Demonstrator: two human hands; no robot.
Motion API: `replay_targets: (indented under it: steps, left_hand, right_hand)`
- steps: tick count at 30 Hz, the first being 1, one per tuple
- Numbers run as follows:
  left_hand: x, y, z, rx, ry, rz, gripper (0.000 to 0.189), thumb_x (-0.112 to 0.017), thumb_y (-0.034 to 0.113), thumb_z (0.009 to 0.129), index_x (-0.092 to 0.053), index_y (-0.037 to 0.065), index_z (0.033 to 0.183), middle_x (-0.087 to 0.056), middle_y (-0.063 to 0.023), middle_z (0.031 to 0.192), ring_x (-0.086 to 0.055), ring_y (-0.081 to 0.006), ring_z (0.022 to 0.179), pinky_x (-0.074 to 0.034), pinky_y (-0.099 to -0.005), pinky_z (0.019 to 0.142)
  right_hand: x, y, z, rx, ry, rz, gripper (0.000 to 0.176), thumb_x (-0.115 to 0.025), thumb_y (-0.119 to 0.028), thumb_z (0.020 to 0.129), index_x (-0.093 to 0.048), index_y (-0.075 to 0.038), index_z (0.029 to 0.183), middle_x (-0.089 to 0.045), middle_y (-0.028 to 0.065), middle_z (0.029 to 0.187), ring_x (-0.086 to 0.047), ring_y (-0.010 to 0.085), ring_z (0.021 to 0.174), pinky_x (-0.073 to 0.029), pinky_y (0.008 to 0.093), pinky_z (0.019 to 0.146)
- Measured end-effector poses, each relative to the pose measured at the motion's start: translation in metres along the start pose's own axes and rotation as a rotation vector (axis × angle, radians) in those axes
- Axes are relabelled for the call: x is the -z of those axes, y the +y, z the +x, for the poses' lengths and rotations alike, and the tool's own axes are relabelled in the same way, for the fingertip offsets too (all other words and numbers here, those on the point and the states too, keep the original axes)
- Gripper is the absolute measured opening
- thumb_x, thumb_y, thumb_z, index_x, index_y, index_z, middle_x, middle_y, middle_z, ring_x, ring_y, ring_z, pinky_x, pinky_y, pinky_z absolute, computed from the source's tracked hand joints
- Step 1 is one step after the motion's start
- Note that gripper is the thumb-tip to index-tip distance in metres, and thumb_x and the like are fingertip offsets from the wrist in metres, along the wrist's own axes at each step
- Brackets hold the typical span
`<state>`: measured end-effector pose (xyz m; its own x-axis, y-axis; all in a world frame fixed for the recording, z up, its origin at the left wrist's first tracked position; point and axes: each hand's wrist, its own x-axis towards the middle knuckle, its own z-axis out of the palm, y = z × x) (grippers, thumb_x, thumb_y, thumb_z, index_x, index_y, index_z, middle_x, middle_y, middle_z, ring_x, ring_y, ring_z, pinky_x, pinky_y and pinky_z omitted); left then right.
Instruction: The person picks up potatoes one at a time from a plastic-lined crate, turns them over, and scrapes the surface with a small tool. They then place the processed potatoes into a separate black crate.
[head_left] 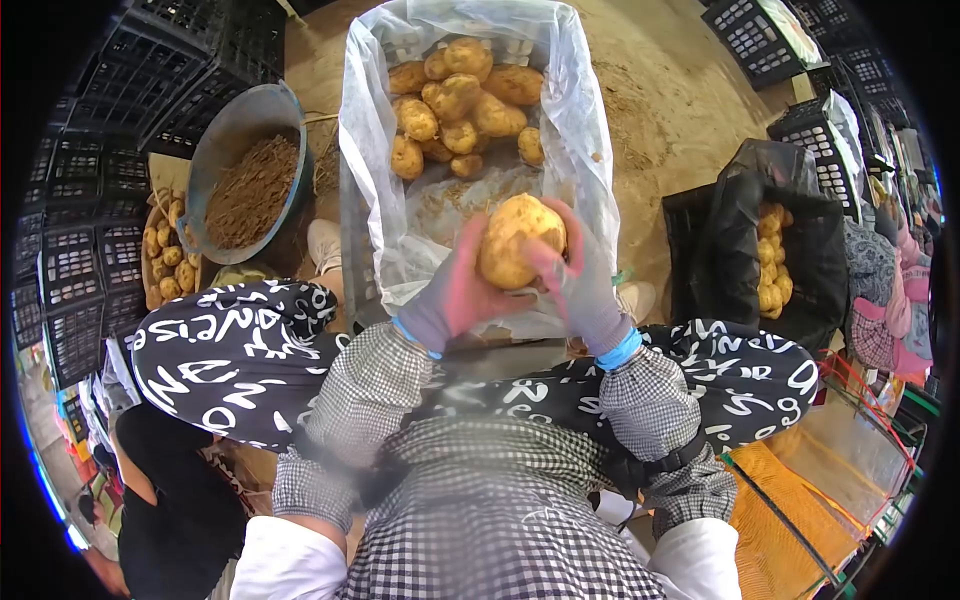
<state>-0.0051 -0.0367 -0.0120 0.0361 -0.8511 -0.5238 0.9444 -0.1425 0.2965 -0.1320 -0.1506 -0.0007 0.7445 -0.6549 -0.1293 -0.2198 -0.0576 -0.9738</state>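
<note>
One large potato [516, 238] is held between my two gloved hands, over the near end of a crate lined with clear plastic [585, 150]. My left hand [462, 290] cups it from the left and below. From the right, my right hand [578, 268] is closed around it, the thumb lying across its front. Both gloves are grey with pink fingers and blue cuffs. Several potatoes [460, 100] are heaped at the far end of the crate, while bare crumpled plastic and bits of soil show nearer to me.
On the left stand a blue tub [298, 200] of brown soil, a container of potatoes [165, 255] and stacked black crates [75, 270]. To the right is a crate lined with black plastic [690, 240], holding potatoes. Orange mesh [775, 510] lies at lower right.
</note>
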Motion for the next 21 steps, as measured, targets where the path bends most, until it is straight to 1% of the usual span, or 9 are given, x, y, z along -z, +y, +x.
replay_targets:
  steps: [2,3,5,8,10,13,16,19,21]
  left_hand:
    - [-0.006,-0.005,0.001,-0.104,0.076,0.165,0.062,-0.044,0.059,0.098,-0.044,0.012,0.139,-0.051,-0.0108,0.134,-0.056,-0.0286,0.121,-0.053,-0.052,0.094]
    - [-0.005,-0.007,0.002,-0.134,0.081,0.242,0.063,-0.044,0.059,0.098,-0.044,0.012,0.139,-0.051,-0.0106,0.134,-0.057,-0.0278,0.12,-0.055,-0.0507,0.091]
    - [0.0,-0.013,0.005,-0.189,0.142,0.343,0.063,-0.045,0.059,0.098,-0.044,0.011,0.138,-0.052,-0.0105,0.133,-0.059,-0.0267,0.117,-0.058,-0.048,0.085]
    - [0.009,-0.021,0.003,-0.223,0.234,0.393,0.063,-0.046,0.06,0.097,-0.046,0.011,0.137,-0.055,-0.0105,0.129,-0.062,-0.0257,0.11,-0.06,-0.0441,0.078]
    - [0.008,-0.017,0.0,-0.221,0.205,0.377,0.064,-0.044,0.062,0.097,-0.047,0.011,0.137,-0.058,-0.0103,0.125,-0.064,-0.0251,0.106,-0.06,-0.0419,0.077]
    - [0.009,0.002,-0.006,-0.008,0.039,0.183,0.068,-0.04,0.065,0.097,-0.047,0.01,0.136,-0.061,-0.0089,0.12,-0.067,-0.0225,0.1,-0.06,-0.0385,0.076]
    - [-0.001,0.004,-0.003,-0.098,0.138,0.193,0.075,-0.036,0.071,0.095,-0.047,0.01,0.137,-0.061,-0.0073,0.121,-0.066,-0.0203,0.099,-0.059,-0.0355,0.075]
    - [-0.001,0.013,-0.007,-0.091,0.051,0.34,0.071,-0.046,0.064,0.095,-0.046,0.007,0.137,-0.059,-0.0092,0.123,-0.064,-0.0193,0.101,-0.058,-0.0338,0.079]
    - [-0.007,0.005,-0.006,-0.348,0.113,0.634,0.068,-0.053,0.059,0.095,-0.046,0.004,0.136,-0.059,-0.0109,0.122,-0.063,-0.0187,0.102,-0.056,-0.0324,0.082]
  right_hand:
    - [0.001,0.007,-0.002,-0.073,0.021,0.01,0.049,-0.059,-0.033,0.096,-0.053,0.001,0.131,-0.062,0.0161,0.108,-0.058,0.0233,0.094,-0.047,0.0331,0.078]
    - [0.0,0.014,-0.002,-0.038,0.025,-0.084,0.051,-0.057,-0.038,0.098,-0.053,0.0,0.131,-0.062,0.01,0.101,-0.055,0.0134,0.079,-0.045,0.0257,0.065]
    - [0.0,0.023,-0.002,-0.003,0.035,-0.152,0.052,-0.055,-0.043,0.1,-0.054,0.0,0.13,-0.062,0.0031,0.09,-0.05,0.0033,0.06,-0.041,0.0185,0.05]
    - [-0.007,0.019,-0.004,0.016,0.034,-0.153,0.052,-0.051,-0.044,0.101,-0.056,0.001,0.128,-0.063,0.0021,0.085,-0.049,0.0031,0.056,-0.04,0.0191,0.049]
    - [-0.001,0.023,0.0,0.059,-0.018,-0.207,0.053,-0.049,-0.045,0.102,-0.056,0.001,0.127,-0.063,0.0037,0.089,-0.053,0.0044,0.064,-0.043,0.0202,0.055]
    - [0.004,0.022,0.008,0.062,-0.07,-0.059,0.056,-0.05,-0.047,0.101,-0.054,0.001,0.13,-0.062,0.0082,0.105,-0.058,0.0098,0.086,-0.049,0.0246,0.073]
    - [0.002,-0.007,0.006,0.011,-0.133,0.239,0.063,-0.061,-0.048,0.095,-0.05,0.001,0.134,-0.056,0.0127,0.126,-0.055,0.0169,0.113,-0.047,0.0312,0.096]
    - [0.01,-0.004,0.009,0.05,-0.237,0.062,0.076,-0.079,-0.039,0.081,-0.046,0.001,0.136,-0.049,0.0138,0.134,-0.05,0.0214,0.122,-0.041,0.035,0.105]
    - [0.013,0.001,0.009,0.062,-0.164,-0.119,0.082,-0.085,-0.033,0.071,-0.047,0.002,0.135,-0.051,0.0133,0.13,-0.052,0.0218,0.12,-0.042,0.0351,0.104]
